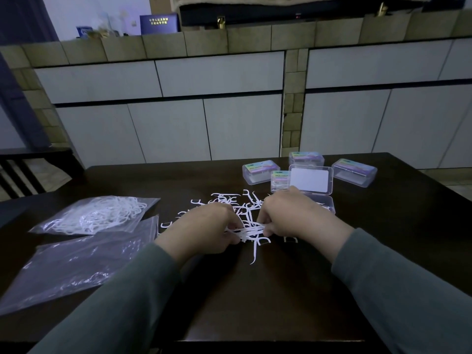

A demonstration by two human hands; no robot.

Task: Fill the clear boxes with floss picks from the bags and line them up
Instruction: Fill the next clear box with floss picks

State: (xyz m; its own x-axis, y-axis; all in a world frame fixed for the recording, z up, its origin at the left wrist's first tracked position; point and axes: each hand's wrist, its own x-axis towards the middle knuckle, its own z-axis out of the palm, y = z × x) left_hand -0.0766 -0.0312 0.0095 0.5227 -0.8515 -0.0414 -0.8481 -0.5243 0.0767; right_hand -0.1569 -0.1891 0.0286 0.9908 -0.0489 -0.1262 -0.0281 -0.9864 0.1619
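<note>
Gathering step: the left hand (pixel 204 229) and right hand (pixel 288 217) each pinched one end of a bundle of floss picks (pixel 249 232) above the desk (pixel 255 302). Next, presumably, the aligned bundle goes into the open clear box (pixel 323 203) just behind.

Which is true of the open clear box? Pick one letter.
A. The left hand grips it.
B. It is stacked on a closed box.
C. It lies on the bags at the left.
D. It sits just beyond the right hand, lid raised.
D: the open clear box sits on the table just beyond the right hand, its lid raised, while both hands hold a bundle of floss picks.
</note>
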